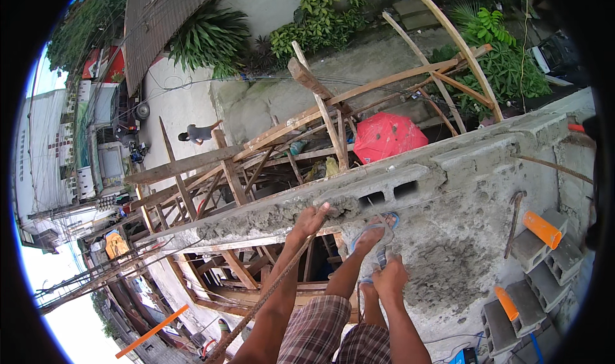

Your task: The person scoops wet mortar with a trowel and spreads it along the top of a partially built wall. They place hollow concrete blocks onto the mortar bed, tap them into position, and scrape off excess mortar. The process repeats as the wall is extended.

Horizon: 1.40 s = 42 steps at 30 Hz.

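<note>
My left hand [311, 221] reaches to the rough, wet-looking mortar [269, 213] along the wall's top, fingers partly stretched out and nothing seen in them. Closed around a short-shafted hand tool [382, 257], my right hand [391, 277] is low beside my feet; the tool's far end is hard to make out against my slipper [388, 221]. A hollow concrete block [389, 195] with two dark holes lies in the wall row, right of the left hand. A ribbed steel bar [266, 298] slants up past my left forearm.
Below the wall's far side are wooden scaffold beams [282, 133] and a red umbrella [389, 137]. A framed opening [243, 271] gapes left of my feet. Grey hollow blocks [528, 306] and orange pipes [542, 229] stand at right. A bent steel bar [514, 223] sticks up nearby.
</note>
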Each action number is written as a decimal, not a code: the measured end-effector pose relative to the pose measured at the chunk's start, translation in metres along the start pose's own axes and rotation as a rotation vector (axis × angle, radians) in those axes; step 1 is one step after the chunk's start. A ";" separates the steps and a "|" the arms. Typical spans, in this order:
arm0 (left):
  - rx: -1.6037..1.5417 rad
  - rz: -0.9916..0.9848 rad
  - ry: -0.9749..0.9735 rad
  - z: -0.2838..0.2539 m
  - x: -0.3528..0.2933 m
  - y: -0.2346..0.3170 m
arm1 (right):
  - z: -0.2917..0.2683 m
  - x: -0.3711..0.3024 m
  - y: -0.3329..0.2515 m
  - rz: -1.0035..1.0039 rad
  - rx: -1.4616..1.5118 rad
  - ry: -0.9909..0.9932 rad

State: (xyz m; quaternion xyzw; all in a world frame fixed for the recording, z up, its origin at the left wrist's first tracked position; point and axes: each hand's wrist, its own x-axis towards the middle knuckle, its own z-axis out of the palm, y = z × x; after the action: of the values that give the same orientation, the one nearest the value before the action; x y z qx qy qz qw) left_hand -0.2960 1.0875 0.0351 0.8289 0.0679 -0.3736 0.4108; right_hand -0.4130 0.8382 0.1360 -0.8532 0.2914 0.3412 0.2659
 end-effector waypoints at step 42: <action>-0.307 -0.372 -0.007 -0.072 -0.024 -0.048 | 0.124 -0.025 -0.033 -0.116 0.353 -0.428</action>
State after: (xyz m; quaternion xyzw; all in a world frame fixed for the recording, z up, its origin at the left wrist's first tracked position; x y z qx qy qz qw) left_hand -0.2932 1.1762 0.0486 0.7287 0.2737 -0.4311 0.4563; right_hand -0.4582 0.9500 0.0859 -0.7175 0.2345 0.4417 0.4848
